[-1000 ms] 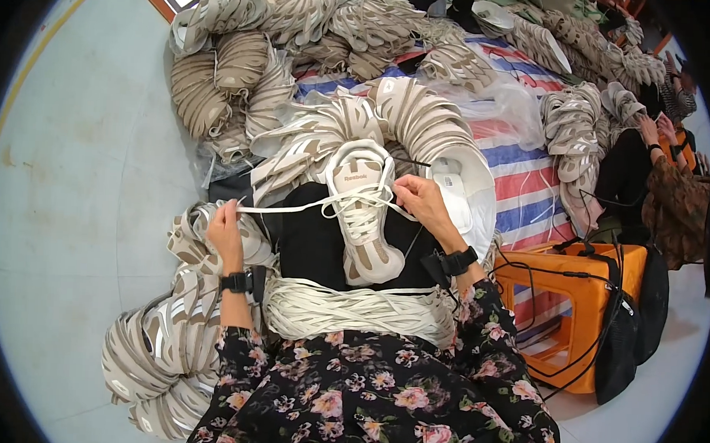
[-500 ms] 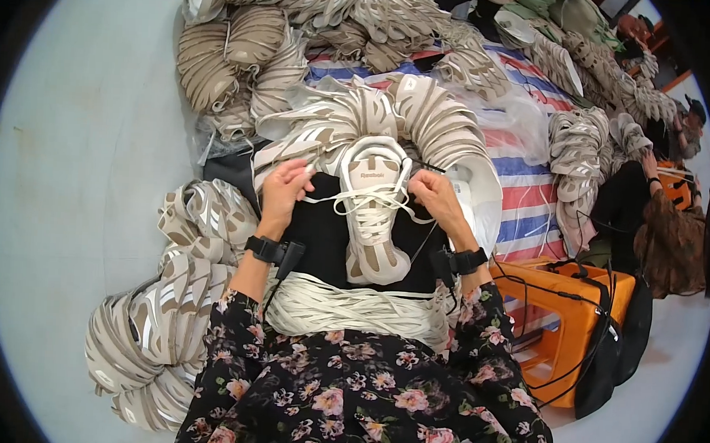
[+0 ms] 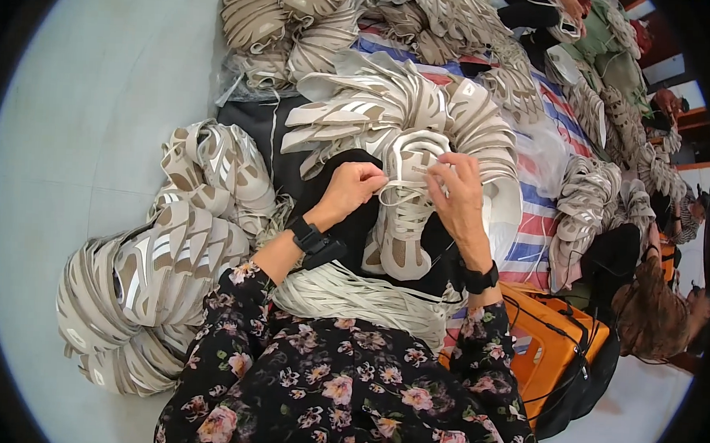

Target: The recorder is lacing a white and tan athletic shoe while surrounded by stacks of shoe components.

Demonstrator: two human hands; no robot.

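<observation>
A beige and white shoe upper [image 3: 395,251] lies on the dark cloth over my lap, its tongue pointing away from me. White shoelace [image 3: 407,198] criss-crosses its front. At the left of the tongue, my left hand [image 3: 351,191] pinches a lace between thumb and forefinger. My right hand [image 3: 459,196] is over the right side of the opening, its bent fingers drawn together on the lace; the fingertips partly hide it. Closer to my body, a thick bundle of loose white laces [image 3: 359,305] lies across my lap.
Just beyond the shoe curves a row of nested shoe uppers [image 3: 424,98]. More stacked uppers [image 3: 159,268] stand at my left. An orange plastic stool [image 3: 551,349] with black cables is at my right, on a striped sheet [image 3: 533,229]. Another person [image 3: 644,305] sits far right.
My hands have come inward from either side of the shoe to the lace at its tongue. The view has shifted, so the whole scene appears turned slightly.
</observation>
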